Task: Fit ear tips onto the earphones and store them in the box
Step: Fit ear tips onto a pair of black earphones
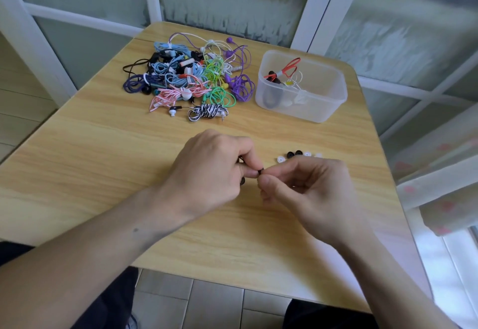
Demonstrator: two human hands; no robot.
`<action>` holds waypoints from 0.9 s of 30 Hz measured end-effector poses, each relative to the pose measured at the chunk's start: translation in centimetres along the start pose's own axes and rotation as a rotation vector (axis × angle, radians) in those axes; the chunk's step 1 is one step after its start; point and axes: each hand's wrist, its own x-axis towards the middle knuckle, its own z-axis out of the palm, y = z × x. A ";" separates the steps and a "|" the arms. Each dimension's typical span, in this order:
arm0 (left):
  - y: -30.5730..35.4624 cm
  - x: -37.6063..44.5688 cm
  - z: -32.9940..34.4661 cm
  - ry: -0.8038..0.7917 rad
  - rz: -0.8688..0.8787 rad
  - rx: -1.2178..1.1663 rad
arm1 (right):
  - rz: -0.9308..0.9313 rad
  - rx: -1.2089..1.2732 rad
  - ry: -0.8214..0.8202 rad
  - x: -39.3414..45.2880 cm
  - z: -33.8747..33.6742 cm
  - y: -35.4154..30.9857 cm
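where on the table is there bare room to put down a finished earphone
Bare wood lies left of the left hand, toward the table edge, and in a strip between the hands and the earphone pile. The near edge under the forearms is also bare. Crowded: the pile at the back, the plastic box, and the loose ear tips beyond the right hand.

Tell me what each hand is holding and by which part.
The left hand pinches a small black earphone by its body, between thumb and forefinger. The right hand meets it at the tip with its fingers; any ear tip there is hidden.
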 end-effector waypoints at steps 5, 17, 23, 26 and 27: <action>0.1 0.2 -0.6 0.007 -0.066 -0.108 | -0.030 0.109 0.062 0.4 0.1 0.5; 0.2 0.1 -0.9 -0.180 -0.378 -0.618 | -0.401 -0.267 -0.055 2.0 -1.5 1.0; 0.8 0.0 -0.7 -0.147 -0.312 -0.513 | -0.235 -0.088 -0.142 1.5 -2.0 0.6; 1.3 -0.3 -0.4 -0.027 -0.267 -0.392 | -0.195 -0.163 -0.081 1.4 -1.7 0.6; 1.4 -0.3 -0.3 0.008 -0.241 -0.349 | -0.196 -0.197 -0.051 1.4 -1.5 0.6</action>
